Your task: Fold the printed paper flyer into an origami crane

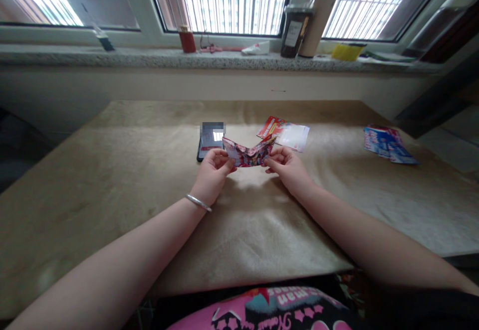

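Observation:
Between my two hands, just above the table, is a folded piece of printed paper (250, 156) in red, white and dark colours, its two ends rising to points. My left hand (215, 170) pinches its left end between thumb and fingers. At the right end, my right hand (284, 165) is closed on it the same way. Behind my left hand lies a phone (210, 138) with its screen lit. Beyond my right hand a red and white printed sheet (286, 133) rests on the table, partly covered by the folded paper.
Several blue and red printed packets (389, 144) lie fanned at the table's right. A tan cloth covers the table (112, 180). On the stone windowsill (142, 60) at the back stand a red container (186, 40), a dark lidded jar (294, 33) and a yellow item (347, 52).

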`<control>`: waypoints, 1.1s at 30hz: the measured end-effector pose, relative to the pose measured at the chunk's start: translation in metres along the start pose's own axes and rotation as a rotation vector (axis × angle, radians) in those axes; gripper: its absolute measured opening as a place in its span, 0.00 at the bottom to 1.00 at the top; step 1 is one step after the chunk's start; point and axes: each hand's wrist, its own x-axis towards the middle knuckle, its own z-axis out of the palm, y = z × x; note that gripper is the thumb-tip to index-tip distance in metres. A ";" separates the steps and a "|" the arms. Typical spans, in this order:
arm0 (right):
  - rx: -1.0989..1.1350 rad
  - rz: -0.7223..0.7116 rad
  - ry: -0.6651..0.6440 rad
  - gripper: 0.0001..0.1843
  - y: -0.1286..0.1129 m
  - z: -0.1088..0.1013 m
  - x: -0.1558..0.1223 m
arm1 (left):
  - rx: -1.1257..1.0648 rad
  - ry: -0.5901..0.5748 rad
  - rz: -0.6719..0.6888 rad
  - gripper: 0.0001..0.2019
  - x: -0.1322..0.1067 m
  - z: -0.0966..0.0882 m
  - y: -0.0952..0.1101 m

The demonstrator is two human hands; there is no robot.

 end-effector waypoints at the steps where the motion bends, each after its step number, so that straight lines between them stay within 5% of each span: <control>1: -0.006 -0.012 -0.004 0.23 0.000 0.000 0.000 | 0.020 -0.013 0.026 0.21 0.000 0.000 0.001; 18: -0.002 0.059 -0.109 0.21 -0.006 0.011 -0.008 | 0.053 -0.224 0.039 0.25 -0.008 0.008 0.005; 33: -0.026 0.139 -0.175 0.23 -0.001 0.012 -0.008 | 0.099 -0.252 -0.044 0.29 -0.009 0.007 0.001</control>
